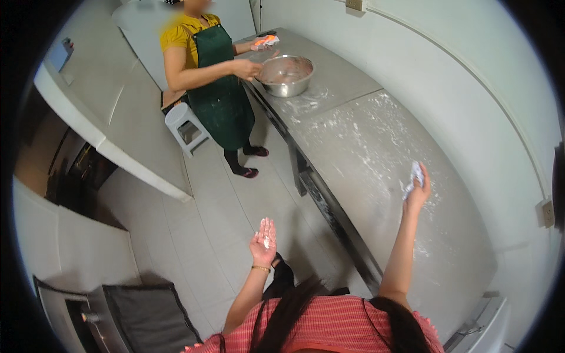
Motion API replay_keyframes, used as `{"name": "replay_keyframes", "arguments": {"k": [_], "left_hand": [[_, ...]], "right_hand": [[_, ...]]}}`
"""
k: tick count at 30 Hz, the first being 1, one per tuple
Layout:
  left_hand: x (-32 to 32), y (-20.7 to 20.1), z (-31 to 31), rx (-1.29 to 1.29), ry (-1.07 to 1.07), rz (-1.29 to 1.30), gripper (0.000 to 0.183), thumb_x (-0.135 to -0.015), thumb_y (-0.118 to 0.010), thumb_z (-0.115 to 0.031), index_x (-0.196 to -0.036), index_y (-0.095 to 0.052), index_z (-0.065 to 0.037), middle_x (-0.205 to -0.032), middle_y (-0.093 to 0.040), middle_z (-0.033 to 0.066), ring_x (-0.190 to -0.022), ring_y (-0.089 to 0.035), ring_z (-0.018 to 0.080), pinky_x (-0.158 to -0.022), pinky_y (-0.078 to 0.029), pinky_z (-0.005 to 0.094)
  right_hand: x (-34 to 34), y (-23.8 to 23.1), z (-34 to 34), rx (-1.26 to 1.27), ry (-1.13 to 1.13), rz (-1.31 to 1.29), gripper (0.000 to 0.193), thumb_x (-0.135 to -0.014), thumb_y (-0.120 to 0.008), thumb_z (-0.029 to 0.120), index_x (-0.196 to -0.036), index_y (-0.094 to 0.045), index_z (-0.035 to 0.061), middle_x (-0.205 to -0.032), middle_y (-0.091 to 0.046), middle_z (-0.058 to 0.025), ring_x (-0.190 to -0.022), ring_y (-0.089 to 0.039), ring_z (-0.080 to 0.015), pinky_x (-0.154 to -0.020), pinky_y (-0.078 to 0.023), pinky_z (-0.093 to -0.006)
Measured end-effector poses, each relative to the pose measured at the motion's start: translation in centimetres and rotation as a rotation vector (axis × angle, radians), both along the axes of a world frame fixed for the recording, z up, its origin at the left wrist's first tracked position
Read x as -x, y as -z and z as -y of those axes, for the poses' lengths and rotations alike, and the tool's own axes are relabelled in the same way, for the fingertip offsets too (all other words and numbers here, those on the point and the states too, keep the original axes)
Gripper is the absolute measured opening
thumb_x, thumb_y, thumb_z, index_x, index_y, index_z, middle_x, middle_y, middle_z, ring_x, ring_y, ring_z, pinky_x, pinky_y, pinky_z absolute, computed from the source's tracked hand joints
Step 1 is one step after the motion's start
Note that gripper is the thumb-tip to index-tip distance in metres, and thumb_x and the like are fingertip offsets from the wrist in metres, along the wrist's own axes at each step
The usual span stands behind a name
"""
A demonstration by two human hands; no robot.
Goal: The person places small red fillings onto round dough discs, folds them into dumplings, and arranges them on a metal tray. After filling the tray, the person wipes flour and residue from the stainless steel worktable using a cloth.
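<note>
My left hand [263,243] is palm up in front of me, to the left of the table. Its fingers are stretched out, with a white powdery patch on the palm and white on the fingertips. Over the table, my right hand [418,193] is closed round a white cloth [415,176] that sticks up past the fingers; I cannot tell if the cloth touches the surface. White smears and streaks cover much of the grey table [353,170].
A metal bowl [286,86] with residue inside stands at the table's far end. Beside it, a person in a green apron [219,88] holds an orange and white item [266,41]. A grey plastic stool [185,126] stands behind them. Black padded fabric [147,317] lies lower left.
</note>
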State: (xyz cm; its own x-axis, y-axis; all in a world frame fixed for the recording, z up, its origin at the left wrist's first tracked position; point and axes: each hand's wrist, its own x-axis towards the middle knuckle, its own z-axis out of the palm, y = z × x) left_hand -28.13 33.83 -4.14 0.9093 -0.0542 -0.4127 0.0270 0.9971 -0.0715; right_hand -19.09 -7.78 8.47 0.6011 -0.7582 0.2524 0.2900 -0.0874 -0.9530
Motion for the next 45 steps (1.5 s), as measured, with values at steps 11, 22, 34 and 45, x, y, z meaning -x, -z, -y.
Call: {"name": "replay_keyframes", "arguments": {"k": [11, 22, 34, 45], "left_hand": [[-13.6, -0.8, -15.4, -0.071, 0.020, 0.077, 0.047, -0.091, -0.024, -0.016, -0.136, -0.032, -0.004, -0.140, -0.035, 0.0083, -0.130, -0.031, 0.0263, -0.106, -0.030, 0.0385], [-27.5, 1.5, -13.3, -0.124, 0.243, 0.052, 0.048, -0.090, -0.026, -0.013, -0.137, -0.027, -0.002, -0.144, -0.027, 0.0090, -0.133, -0.024, 0.0258, -0.109, -0.025, 0.0382], [-39.5, -0.4, -3.8, 0.094, 0.731, 0.031, 0.049, -0.088, -0.027, -0.011, -0.135, -0.031, 0.000, -0.143, -0.030, 0.0113, -0.133, -0.024, 0.0266, -0.110, -0.023, 0.0391], [-43.6, -0.5, -7.7, -0.035, 0.714, 0.109, 0.048, -0.088, -0.026, -0.011, -0.135, -0.031, 0.001, -0.143, -0.029, 0.0125, -0.134, -0.022, 0.0275, -0.111, -0.020, 0.0400]], "right_hand": [[-24.1, 5.3, -26.3, 0.828, 0.009, -0.128, 0.044, -0.069, -0.045, -0.006, -0.104, -0.065, 0.0121, -0.107, -0.057, -0.0175, -0.097, -0.053, -0.0327, -0.087, -0.040, -0.0400], [-28.7, 14.5, -27.3, 0.988, 0.001, -0.626, 0.035, -0.083, -0.046, 0.012, -0.117, -0.054, 0.0052, -0.138, -0.036, -0.0110, -0.123, -0.036, -0.0336, -0.104, -0.025, -0.0485], [-13.3, 10.7, -8.4, 0.747, 0.578, -0.911, 0.047, -0.075, -0.050, 0.000, -0.122, -0.048, 0.0001, -0.127, -0.046, -0.0211, -0.119, -0.042, -0.0372, -0.102, -0.031, -0.0441], [-26.9, 17.1, -30.2, 0.938, 0.139, -0.630, 0.043, -0.077, -0.046, 0.005, -0.120, -0.047, -0.0001, -0.128, -0.044, -0.0180, -0.115, -0.043, -0.0347, -0.101, -0.029, -0.0492]]}}
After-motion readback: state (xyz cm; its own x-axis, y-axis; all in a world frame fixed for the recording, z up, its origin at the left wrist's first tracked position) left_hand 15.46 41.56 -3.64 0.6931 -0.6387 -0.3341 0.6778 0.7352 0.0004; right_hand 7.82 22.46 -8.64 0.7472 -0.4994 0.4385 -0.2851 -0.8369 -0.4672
